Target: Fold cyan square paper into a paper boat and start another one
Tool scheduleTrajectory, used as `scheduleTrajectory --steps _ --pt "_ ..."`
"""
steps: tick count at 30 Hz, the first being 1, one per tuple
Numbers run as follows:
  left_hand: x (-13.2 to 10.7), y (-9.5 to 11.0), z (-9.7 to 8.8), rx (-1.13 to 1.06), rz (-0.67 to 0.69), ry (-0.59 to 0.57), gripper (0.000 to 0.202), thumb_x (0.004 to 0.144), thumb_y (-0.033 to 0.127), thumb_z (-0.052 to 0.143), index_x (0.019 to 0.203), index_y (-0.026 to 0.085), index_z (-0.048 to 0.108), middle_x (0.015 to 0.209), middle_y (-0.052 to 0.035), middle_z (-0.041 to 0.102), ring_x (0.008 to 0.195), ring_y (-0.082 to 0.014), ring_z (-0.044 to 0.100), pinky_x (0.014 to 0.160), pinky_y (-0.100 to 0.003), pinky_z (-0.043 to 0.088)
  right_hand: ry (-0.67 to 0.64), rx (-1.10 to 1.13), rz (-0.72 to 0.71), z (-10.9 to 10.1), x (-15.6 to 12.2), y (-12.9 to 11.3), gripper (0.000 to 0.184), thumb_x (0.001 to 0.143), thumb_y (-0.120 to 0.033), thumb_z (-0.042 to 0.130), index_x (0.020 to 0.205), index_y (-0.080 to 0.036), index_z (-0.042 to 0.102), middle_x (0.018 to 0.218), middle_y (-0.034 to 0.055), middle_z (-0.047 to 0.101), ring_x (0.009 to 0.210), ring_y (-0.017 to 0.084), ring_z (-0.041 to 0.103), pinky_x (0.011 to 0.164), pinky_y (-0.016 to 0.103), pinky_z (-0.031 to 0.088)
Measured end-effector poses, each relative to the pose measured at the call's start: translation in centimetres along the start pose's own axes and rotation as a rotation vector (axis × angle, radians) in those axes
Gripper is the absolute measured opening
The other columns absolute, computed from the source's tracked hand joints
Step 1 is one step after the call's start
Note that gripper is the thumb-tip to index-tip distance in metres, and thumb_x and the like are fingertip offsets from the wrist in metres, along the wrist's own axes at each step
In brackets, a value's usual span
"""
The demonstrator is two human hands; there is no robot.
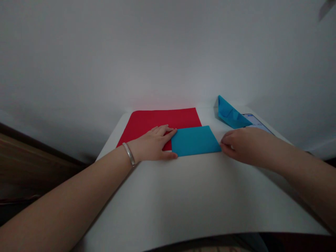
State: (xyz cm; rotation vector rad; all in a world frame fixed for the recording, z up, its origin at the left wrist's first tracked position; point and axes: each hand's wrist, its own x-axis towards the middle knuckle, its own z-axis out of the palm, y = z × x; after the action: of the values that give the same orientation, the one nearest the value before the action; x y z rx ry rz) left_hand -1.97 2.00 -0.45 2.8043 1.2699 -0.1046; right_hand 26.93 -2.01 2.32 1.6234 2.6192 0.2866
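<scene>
A folded sheet of blue paper lies flat on the white table, its left part overlapping a red sheet. My left hand, with a silver bangle at the wrist, rests palm down with fingers spread. Its thumb and forefinger touch the blue paper's left edge, and the rest of the hand covers part of the red sheet. My right hand is closed in a pinch at the lower right corner of the blue paper. Its fingertips are partly hidden.
A folded blue paper boat stands at the back right, against a phone with its screen lit. The white table meets a pale wall at the back. Wooden furniture stands to the left.
</scene>
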Motion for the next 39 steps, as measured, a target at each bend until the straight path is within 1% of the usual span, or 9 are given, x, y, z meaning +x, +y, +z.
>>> scheduleTrajectory --steps 3,6,10,15,18,25,30,35,39 --pt "0.3 -0.1 -0.2 -0.006 -0.005 0.002 0.091 0.080 0.068 0.046 0.147 0.011 0.026 0.148 -0.0199 0.031 0.136 -0.0347 0.029 0.110 -0.044 0.026 0.103 0.060 -0.136 0.4 0.6 -0.9 0.034 0.090 -0.031 0.040 0.089 -0.016 0.071 0.096 0.0119 0.071 0.085 0.026 0.067 0.072 0.040 0.052" --pt "1.0 -0.4 -0.3 -0.019 -0.010 0.006 0.091 0.080 0.067 0.046 0.147 0.009 0.026 0.148 -0.0205 0.031 0.137 -0.0351 0.028 0.110 -0.045 0.025 0.098 0.248 -0.471 1.5 1.3 -1.9 0.041 0.091 -0.033 0.047 0.127 -0.018 0.058 0.132 0.0100 0.058 0.128 0.026 0.046 0.104 0.043 0.039" --pt "1.7 -0.7 -0.2 -0.034 -0.015 -0.010 0.091 0.081 0.069 0.044 0.148 0.011 0.023 0.150 -0.0202 0.029 0.139 -0.0366 0.023 0.111 -0.049 0.023 0.023 0.360 -0.552 2.9 2.1 -2.8 0.051 0.092 -0.036 0.047 0.141 -0.021 0.043 0.148 0.0104 0.039 0.137 0.026 0.032 0.109 0.046 0.032" --pt "1.7 -0.2 0.4 0.005 -0.021 0.074 0.075 0.090 0.062 0.032 0.147 0.012 0.028 0.146 -0.0194 0.036 0.137 -0.0357 0.028 0.110 -0.053 0.023 0.061 0.375 -0.541 3.0 2.2 -3.0 0.049 0.091 -0.034 0.048 0.139 -0.022 0.046 0.147 0.0121 0.041 0.137 0.027 0.033 0.109 0.048 0.032" --pt "1.7 0.1 0.6 0.046 -0.020 0.114 0.081 0.087 0.066 0.036 0.146 0.011 0.029 0.143 -0.0212 0.039 0.135 -0.0371 0.031 0.108 -0.053 0.026 0.069 0.364 -0.550 2.9 2.2 -2.9 0.049 0.091 -0.033 0.049 0.138 -0.021 0.048 0.145 0.0125 0.043 0.135 0.027 0.036 0.108 0.047 0.034" --pt "1.8 -0.6 0.4 0.032 -0.009 0.069 0.089 0.081 0.069 0.046 0.146 0.011 0.029 0.145 -0.0211 0.037 0.134 -0.0368 0.033 0.108 -0.049 0.029 0.050 0.303 -0.550 2.4 2.2 -2.4 0.041 0.092 -0.026 0.045 0.131 -0.017 0.055 0.139 0.0109 0.050 0.129 0.025 0.045 0.104 0.043 0.042" --pt "2.2 -1.2 0.5 -0.027 -0.019 0.017 0.092 0.079 0.069 0.048 0.146 0.010 0.028 0.148 -0.0206 0.033 0.137 -0.0360 0.029 0.110 -0.047 0.026 -0.004 0.147 -0.486 1.7 1.3 -2.5 0.043 0.090 -0.026 0.047 0.125 -0.005 0.059 0.134 0.0190 0.053 0.123 0.027 0.052 0.102 0.041 0.046" --pt "2.4 -1.3 0.3 -0.059 -0.026 -0.039 0.092 0.079 0.068 0.048 0.148 0.011 0.024 0.151 -0.0198 0.028 0.139 -0.0359 0.024 0.112 -0.047 0.023 -0.014 0.080 -0.383 2.0 0.3 -2.2 0.023 0.083 -0.024 0.057 0.099 -0.019 0.073 0.114 0.0145 0.068 0.109 0.029 0.061 0.092 0.043 0.052" --pt "2.1 -1.5 0.3 -0.060 -0.007 -0.029 0.090 0.081 0.068 0.045 0.148 0.012 0.025 0.150 -0.0193 0.029 0.138 -0.0350 0.025 0.112 -0.047 0.023 -0.053 0.050 -0.293 2.2 0.1 -1.7 0.017 0.082 -0.024 0.058 0.076 -0.020 0.073 0.096 0.0178 0.071 0.085 0.032 0.068 0.073 0.046 0.055"
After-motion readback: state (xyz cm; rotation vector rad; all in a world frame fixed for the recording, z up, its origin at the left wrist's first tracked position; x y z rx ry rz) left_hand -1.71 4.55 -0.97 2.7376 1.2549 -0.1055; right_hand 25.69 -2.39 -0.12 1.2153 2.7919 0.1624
